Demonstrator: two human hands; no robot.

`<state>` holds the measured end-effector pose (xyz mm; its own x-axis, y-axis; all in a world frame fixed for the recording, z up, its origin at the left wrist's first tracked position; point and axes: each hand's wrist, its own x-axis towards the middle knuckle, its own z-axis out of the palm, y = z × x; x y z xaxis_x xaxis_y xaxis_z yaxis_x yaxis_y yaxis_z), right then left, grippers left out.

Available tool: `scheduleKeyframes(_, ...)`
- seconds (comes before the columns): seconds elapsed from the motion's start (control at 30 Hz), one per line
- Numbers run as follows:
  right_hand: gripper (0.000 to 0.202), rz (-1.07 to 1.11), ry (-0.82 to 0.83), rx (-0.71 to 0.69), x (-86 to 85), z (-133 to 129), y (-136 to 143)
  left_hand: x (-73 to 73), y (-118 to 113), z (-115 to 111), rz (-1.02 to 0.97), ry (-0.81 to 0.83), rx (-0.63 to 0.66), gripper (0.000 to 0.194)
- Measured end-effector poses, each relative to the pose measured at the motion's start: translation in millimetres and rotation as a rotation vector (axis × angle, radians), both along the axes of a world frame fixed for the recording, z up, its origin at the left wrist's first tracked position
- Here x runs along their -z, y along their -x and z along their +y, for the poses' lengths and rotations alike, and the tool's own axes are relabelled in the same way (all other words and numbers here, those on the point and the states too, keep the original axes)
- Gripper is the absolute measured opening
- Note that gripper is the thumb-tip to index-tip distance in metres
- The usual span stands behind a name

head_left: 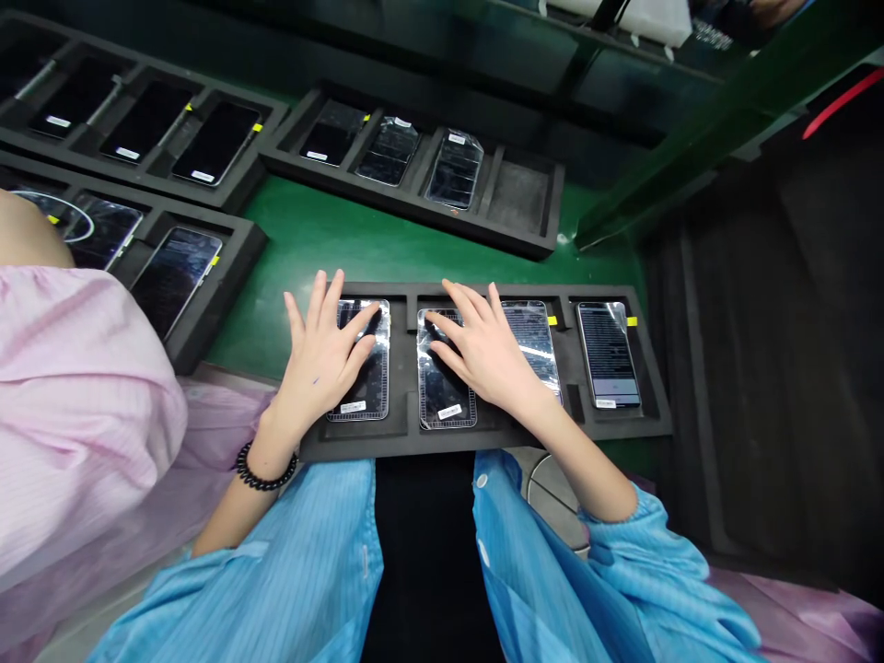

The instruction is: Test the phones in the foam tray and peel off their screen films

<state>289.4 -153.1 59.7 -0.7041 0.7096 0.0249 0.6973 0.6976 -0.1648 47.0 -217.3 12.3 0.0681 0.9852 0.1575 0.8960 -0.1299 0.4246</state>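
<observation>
A black foam tray (401, 437) with several compartments lies close in front of me, a smartphone in each. My left hand (323, 354) is open over the leftmost smartphone (366, 387), its index fingertip at the top of the screen. Over the second smartphone (442, 387) spreads my right hand (483, 345), also open, its index finger at that screen's upper left. Part of the third smartphone (535, 345) is hidden by my right hand. The rightmost smartphone (608, 354) shows lines of text on a lit screen and has a yellow tab beside it.
Behind, on the green table (310, 226), a second foam tray (483, 226) holds three phones beside one bare compartment. More phone trays (238, 189) sit at left. A co-worker's pink sleeve (83, 405) reaches in from the left. A green post (691, 157) rises at right.
</observation>
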Motion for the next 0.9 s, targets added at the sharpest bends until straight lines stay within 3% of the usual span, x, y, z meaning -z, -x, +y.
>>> scheduleKeyframes(0.33,0.043,-0.024,0.002,-0.050,5.7,-1,4,3.8,-5,8,0.095,0.000,0.057,0.052)
scheduleKeyframes(0.9,0.041,-0.020,-0.031,0.081,7.0,0,-28,-9.9,25,-18,0.181,0.025,-0.112,0.050)
